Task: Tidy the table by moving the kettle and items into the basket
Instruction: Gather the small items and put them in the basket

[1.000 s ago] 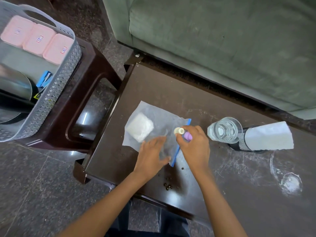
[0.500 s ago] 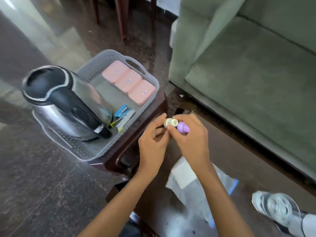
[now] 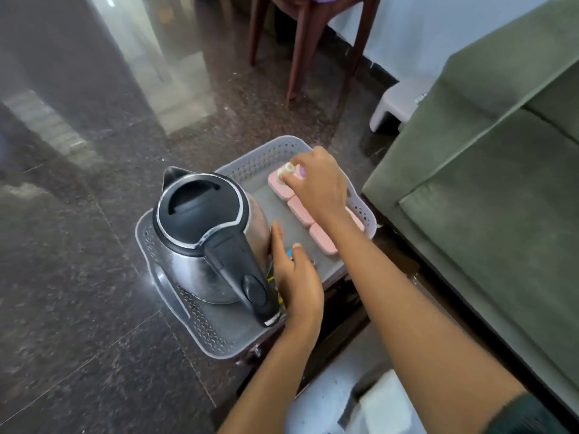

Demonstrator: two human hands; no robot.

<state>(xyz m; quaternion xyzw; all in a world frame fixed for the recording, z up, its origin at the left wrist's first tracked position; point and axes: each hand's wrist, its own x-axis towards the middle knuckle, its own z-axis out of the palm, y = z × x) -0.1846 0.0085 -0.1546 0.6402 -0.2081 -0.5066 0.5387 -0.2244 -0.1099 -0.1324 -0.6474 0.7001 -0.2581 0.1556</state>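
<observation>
A steel kettle (image 3: pixel 206 236) with a black lid and handle stands in the grey perforated basket (image 3: pixel 200 327). Three pink boxes (image 3: pixel 299 211) lie in a row along the basket's right side. My right hand (image 3: pixel 316 183) hovers over the far pink box, shut on small rolls (image 3: pixel 289 169), one cream and one purple. My left hand (image 3: pixel 296 277) rests inside the basket beside the kettle's handle, fingers apart, over a blue item (image 3: pixel 289 253) that is mostly hidden.
The basket sits on a dark brown stool (image 3: pixel 338 296). A green sofa (image 3: pixel 488 189) stands to the right. A white plastic bag (image 3: pixel 329 399) lies on the table at the bottom edge. Chair legs (image 3: pixel 297 48) and a white step stool (image 3: pixel 398 101) stand on the dark floor beyond.
My view has swung from the table to the basket. My right hand carried the rolls over the pink boxes, and my left hand let go of them and dropped beside the kettle.
</observation>
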